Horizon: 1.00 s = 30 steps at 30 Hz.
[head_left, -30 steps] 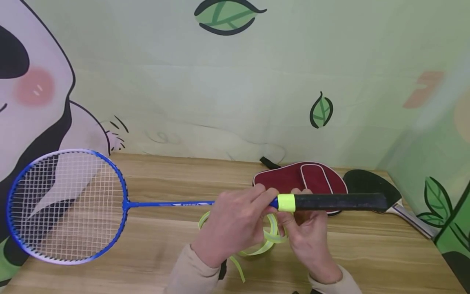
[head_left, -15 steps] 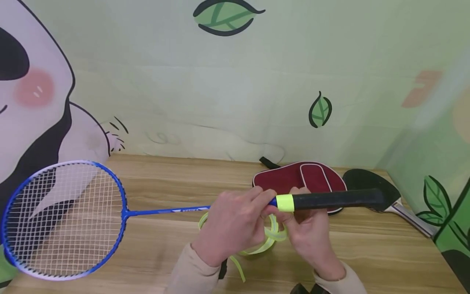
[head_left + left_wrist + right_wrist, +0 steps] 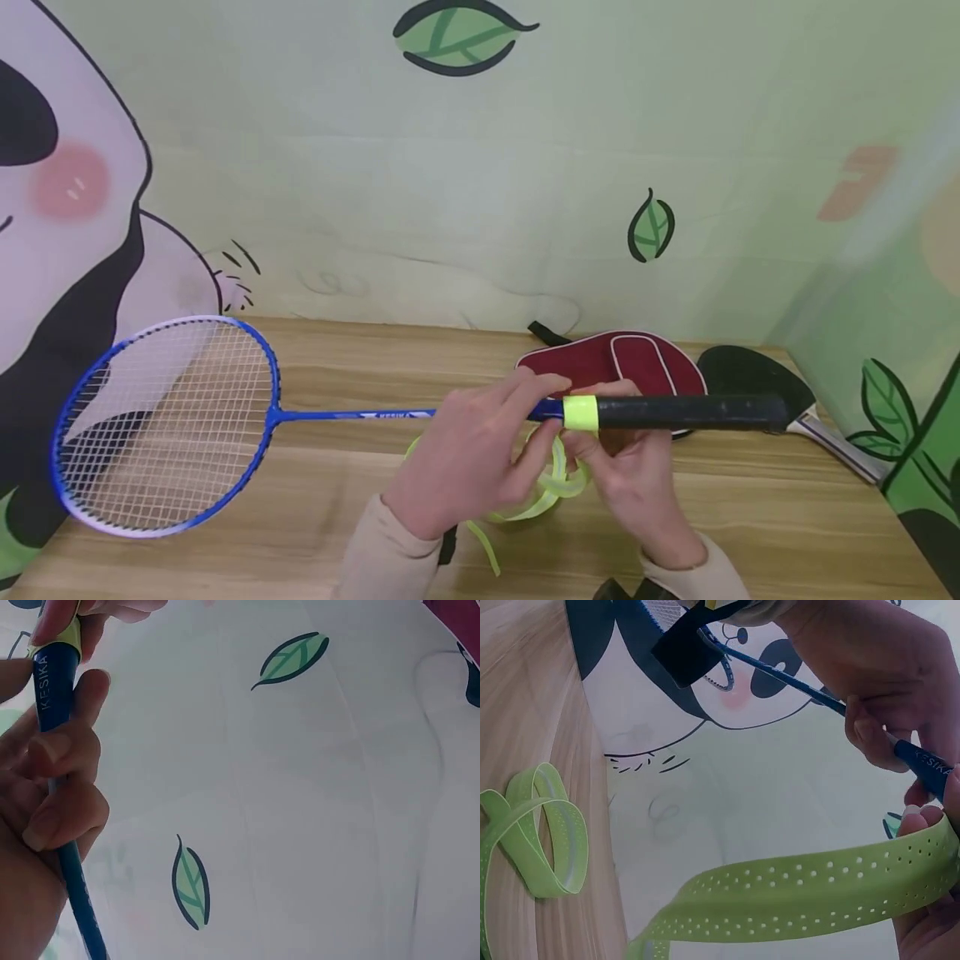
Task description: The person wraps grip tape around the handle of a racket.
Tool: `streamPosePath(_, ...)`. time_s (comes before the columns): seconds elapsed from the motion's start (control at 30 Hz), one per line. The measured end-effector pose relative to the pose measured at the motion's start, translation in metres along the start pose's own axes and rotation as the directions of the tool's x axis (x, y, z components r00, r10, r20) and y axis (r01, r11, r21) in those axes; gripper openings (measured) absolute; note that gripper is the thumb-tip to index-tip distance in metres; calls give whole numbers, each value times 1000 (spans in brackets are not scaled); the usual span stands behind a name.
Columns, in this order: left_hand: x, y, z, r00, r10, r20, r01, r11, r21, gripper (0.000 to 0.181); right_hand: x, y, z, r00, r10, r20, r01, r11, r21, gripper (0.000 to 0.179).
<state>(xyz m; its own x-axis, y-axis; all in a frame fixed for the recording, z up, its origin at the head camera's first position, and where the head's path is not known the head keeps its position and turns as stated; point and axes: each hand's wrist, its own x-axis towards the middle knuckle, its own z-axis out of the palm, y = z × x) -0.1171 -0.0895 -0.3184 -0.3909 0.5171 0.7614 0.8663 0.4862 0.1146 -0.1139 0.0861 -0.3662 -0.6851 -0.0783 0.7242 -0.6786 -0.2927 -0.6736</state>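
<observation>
Wood-grain tabletop (image 3: 300,500) beneath: left hand (image 3: 480,458) curls fingers round one blue-and-white badminton racket (image 3: 337,416), right hand (image 3: 633,487) pinches one perforated lime-green tape strip (image 3: 817,891), one maroon case (image 3: 588,358) beyond the fingers.

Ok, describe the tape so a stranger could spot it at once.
Start at the wooden table and find the badminton racket held above it. The tape hangs from the right hand, with loose loops below. It is a bright yellow-green strip dotted with small holes, unlike the black handle and the dark red bag.

Indoors, kind of room unclear: wooden tabletop (image 3: 330,500) before a panda-printed wall (image 3: 480,183)
</observation>
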Motion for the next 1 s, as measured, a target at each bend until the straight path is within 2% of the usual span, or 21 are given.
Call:
streamPosePath(0.13,2,0,0,999,44,-30,-45,999,-13,32,1,-4,0,999,33,10,-33,999,10,29)
streamPosePath(0.27,3,-2,1,995,90,-48,-87,994,62,32,3,-12,-2,994,106,-8,-106,993,-42,26)
streamPosePath(0.4,5,-1,4,990,119,-77,-107,984,140,30,6,-22,-5,976,218,-30,-220,967,-127,25)
streamPosePath(0.47,6,-1,5,988,126,-94,-109,980,166,30,8,-25,-7,969,248,-23,-248,956,-156,25)
streamPosePath(0.7,7,3,6,989,111,-100,-91,978,190,34,10,-26,-7,982,182,57,-176,980,-94,25)
streamPosePath(0.83,7,4,6,990,110,-93,-85,968,237,37,9,-25,-9,986,158,53,-153,984,-86,26)
streamPosePath(1.0,9,7,9,990,113,-83,-85,955,284,26,9,-19,-15,997,67,48,-63,995,-82,26)
